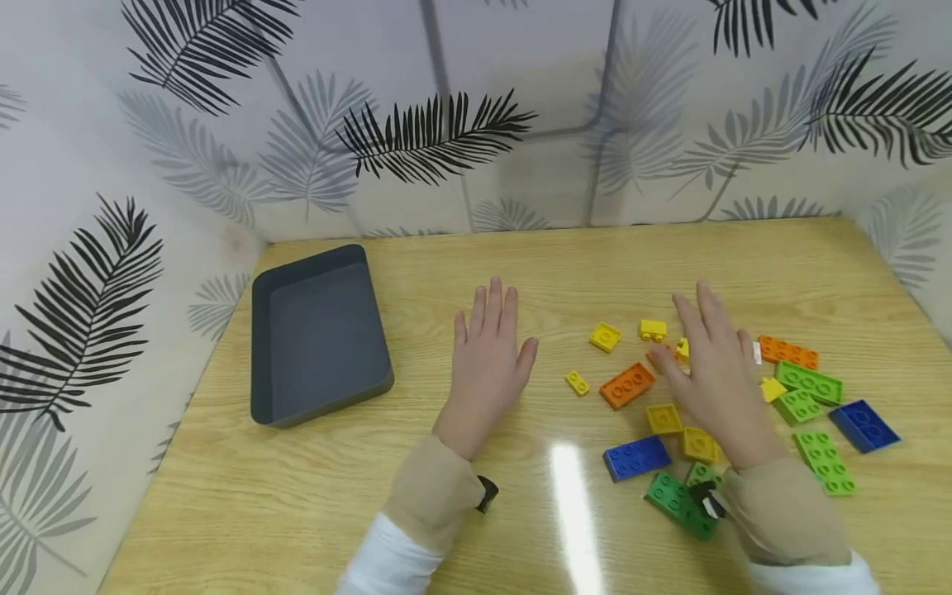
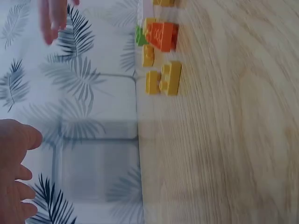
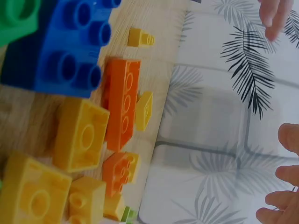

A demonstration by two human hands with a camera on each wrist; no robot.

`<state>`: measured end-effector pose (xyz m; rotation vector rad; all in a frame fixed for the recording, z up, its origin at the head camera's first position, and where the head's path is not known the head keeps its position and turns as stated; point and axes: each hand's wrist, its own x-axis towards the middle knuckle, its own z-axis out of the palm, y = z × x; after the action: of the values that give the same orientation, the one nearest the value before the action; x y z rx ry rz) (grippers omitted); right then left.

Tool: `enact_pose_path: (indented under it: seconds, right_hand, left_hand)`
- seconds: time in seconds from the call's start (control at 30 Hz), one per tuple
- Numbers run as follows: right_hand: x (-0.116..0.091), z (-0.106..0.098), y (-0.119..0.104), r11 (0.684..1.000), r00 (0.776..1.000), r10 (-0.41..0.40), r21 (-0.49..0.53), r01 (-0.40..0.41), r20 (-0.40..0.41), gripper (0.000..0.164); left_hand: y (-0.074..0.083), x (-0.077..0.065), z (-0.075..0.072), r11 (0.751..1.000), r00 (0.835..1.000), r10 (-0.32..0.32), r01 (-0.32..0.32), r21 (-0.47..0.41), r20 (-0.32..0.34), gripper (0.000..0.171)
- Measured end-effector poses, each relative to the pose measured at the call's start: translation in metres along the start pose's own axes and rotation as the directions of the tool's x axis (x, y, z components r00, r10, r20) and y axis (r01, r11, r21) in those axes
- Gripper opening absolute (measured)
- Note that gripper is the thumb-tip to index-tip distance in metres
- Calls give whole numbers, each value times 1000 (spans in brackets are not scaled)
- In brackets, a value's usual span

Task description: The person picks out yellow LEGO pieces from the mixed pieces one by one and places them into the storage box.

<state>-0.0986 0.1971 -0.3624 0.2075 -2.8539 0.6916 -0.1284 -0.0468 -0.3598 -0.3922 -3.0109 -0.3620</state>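
Observation:
My left hand (image 1: pixel 487 364) hovers over the middle of the table with its fingers straight and holds nothing. Over the scattered bricks on the right is my right hand (image 1: pixel 714 384), fingers extended, thumb apart, gripping nothing. Close to its thumb lie an orange brick (image 1: pixel 627 385), a yellow brick (image 1: pixel 653 330) and a yellow square brick (image 1: pixel 606 336). Below it are a blue brick (image 1: pixel 637 458), yellow bricks and a dark green brick (image 1: pixel 680 504). In the right wrist view, a blue brick (image 3: pixel 60 46) and an orange brick (image 3: pixel 123 105) stand on the tabletop, away from the fingers (image 3: pixel 285 175).
A dark grey tray (image 1: pixel 327 330) stands at the left of the wooden table (image 1: pixel 476 529). Right of my right hand lie light green bricks (image 1: pixel 824 463), an orange brick (image 1: pixel 788 353) and a dark blue brick (image 1: pixel 864 426). Leaf-patterned cloth (image 1: pixel 535 182) hangs behind the table.

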Motion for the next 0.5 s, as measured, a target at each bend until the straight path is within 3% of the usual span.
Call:
enact_pose_path:
  seconds: [0.13,0.27,0.4,0.5]
  right_hand:
    - [-7,-4,11,1000,1000,28,1,-28,-2,66]
    - [-13,-6,22,999,999,46,-18,-46,-10,66]
    - [-18,-8,29,999,998,49,-14,-49,-33,66]
    - [-20,-9,32,999,998,45,-4,-45,-37,66]
  left_hand:
    - [-19,-3,-4,994,995,-88,86,-67,-34,62]
    - [-42,-6,-6,975,977,-203,195,-111,-60,61]
    - [-69,-10,-10,941,943,-321,308,-140,-83,62]
    - [-92,-15,-13,901,904,-417,397,-172,-97,63]
